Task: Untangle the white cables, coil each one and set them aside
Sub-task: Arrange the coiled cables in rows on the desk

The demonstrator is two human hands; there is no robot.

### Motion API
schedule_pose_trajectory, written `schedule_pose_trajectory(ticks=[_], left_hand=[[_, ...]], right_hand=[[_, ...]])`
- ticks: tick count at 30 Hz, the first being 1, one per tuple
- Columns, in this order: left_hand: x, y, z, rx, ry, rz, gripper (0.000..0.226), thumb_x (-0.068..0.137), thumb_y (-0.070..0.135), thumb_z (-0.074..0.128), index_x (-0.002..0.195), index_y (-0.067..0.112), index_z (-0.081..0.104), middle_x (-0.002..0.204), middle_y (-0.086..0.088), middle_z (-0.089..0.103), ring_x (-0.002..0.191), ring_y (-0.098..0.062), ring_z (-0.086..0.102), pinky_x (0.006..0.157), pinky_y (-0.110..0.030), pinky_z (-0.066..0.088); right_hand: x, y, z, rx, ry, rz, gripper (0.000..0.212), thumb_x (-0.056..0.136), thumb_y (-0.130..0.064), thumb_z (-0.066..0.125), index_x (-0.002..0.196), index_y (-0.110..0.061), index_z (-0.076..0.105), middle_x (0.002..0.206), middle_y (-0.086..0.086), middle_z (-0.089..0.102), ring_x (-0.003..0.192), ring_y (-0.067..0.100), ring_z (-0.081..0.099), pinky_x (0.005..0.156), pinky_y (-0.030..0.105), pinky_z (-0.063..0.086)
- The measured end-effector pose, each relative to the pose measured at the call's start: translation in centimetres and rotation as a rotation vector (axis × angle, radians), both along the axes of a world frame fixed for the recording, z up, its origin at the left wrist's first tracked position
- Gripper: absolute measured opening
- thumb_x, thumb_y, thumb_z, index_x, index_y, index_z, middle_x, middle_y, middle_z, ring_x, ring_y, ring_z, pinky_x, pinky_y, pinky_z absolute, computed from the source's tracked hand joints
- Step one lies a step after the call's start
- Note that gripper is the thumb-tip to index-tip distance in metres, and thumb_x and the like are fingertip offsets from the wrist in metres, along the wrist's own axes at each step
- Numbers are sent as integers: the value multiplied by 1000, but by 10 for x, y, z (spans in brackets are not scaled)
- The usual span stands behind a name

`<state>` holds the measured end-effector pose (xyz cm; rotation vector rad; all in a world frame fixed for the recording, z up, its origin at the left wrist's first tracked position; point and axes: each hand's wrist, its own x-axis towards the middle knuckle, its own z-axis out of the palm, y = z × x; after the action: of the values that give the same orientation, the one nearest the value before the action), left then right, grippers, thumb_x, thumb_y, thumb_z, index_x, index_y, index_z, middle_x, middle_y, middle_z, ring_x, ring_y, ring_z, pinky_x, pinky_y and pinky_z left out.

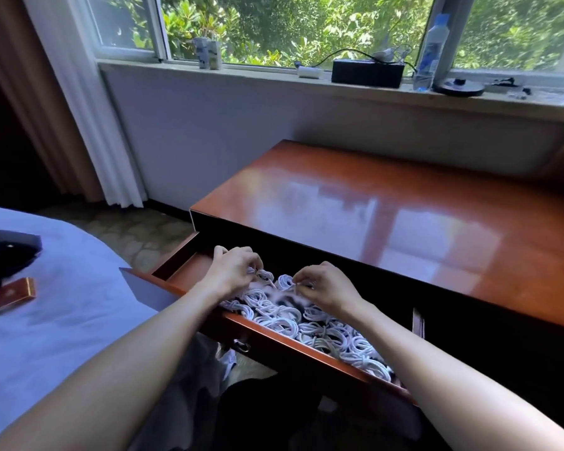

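Observation:
An open wooden drawer (274, 341) under the desk holds several coiled white cables (306, 323) piled across its bottom. Both my hands reach into its far left part. My left hand (233, 270) has its fingers curled and pinches a white cable at the top of the pile. My right hand (323, 284) pinches a white cable coil (285, 281) just to the right of it. The two hands are a short gap apart over the same clump. My forearms hide part of the drawer's front edge.
The glossy reddish desk top (404, 222) lies behind the drawer. A windowsill carries a black box (367, 73), a water bottle (432, 52) and small items. On my left is a bed (62, 304) with a dark pouch (7, 252) and a small brown box (12, 296).

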<state>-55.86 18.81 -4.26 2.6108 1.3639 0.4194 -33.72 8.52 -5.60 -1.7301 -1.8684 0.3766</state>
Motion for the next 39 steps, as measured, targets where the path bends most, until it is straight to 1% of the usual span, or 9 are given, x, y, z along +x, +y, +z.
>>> schedule_pose_trajectory(ticks=[9, 14, 19, 22, 26, 32, 34, 37, 39], left_hand=[[-6, 4, -9, -40, 15, 31, 11, 89, 27, 68, 97, 32, 74, 104, 14, 65, 98, -7, 60, 94, -33, 28], [-11, 4, -9, -99, 2, 11, 8, 92, 30, 69, 98, 32, 74, 105, 13, 66, 103, -8, 60, 96, -34, 28], [-13, -2, -5, -117, 62, -4, 20, 95, 28, 57, 110, 32, 71, 121, 14, 62, 117, -8, 55, 97, -37, 28], [-15, -9, 0, -109, 34, -19, 27, 96, 27, 55, 120, 31, 67, 128, 14, 59, 121, -8, 53, 101, -40, 31], [-15, -26, 10, -87, -30, -49, 29, 95, 22, 54, 119, 30, 67, 128, 14, 60, 119, -8, 54, 98, -37, 29], [-6, -66, 17, -43, -140, -118, 25, 96, 22, 57, 118, 30, 67, 127, 14, 61, 121, -8, 52, 96, -32, 26], [-1, -82, 21, -18, -145, -160, 25, 95, 23, 58, 117, 29, 67, 126, 13, 61, 119, -9, 54, 99, -34, 28], [8, -104, 23, 22, -158, -208, 24, 95, 28, 60, 119, 29, 67, 126, 13, 62, 120, -9, 55, 100, -35, 30], [11, -119, 24, 31, -165, -232, 28, 95, 37, 56, 119, 29, 67, 126, 14, 62, 119, -10, 55, 99, -35, 30]], right_hand=[[-20, 5, -18, -71, 26, 13, 14, 82, -31, 73, 95, -33, 77, 92, -13, 74, 97, 6, 58, 88, 33, 51], [-24, 4, -14, -110, 13, 26, 19, 85, -32, 64, 100, -30, 77, 101, -13, 74, 101, 6, 62, 92, 32, 51], [-24, -5, -9, -75, -1, 70, 24, 90, -28, 62, 111, -23, 74, 115, -7, 70, 109, 8, 61, 100, 30, 47], [-21, -14, -4, -68, -46, 76, 27, 92, -32, 60, 114, -24, 72, 116, -6, 68, 109, 11, 58, 100, 30, 45], [-14, -35, 5, -50, -89, 68, 29, 92, -36, 57, 116, -27, 71, 118, -6, 67, 111, 14, 57, 100, 37, 46], [2, -80, 23, 13, -111, 3, 34, 92, -30, 60, 124, -23, 68, 128, -7, 64, 120, 13, 54, 106, 33, 41], [6, -98, 26, 18, -123, -22, 36, 92, -36, 58, 124, -25, 67, 127, -8, 63, 119, 12, 54, 106, 33, 42], [9, -125, 31, 11, -144, -52, 52, 86, -56, 47, 124, -26, 66, 126, -9, 63, 118, 11, 53, 104, 35, 43], [8, -142, 33, 11, -163, -58, 54, 85, -60, 49, 124, -27, 66, 126, -10, 63, 119, 12, 53, 104, 36, 42]])
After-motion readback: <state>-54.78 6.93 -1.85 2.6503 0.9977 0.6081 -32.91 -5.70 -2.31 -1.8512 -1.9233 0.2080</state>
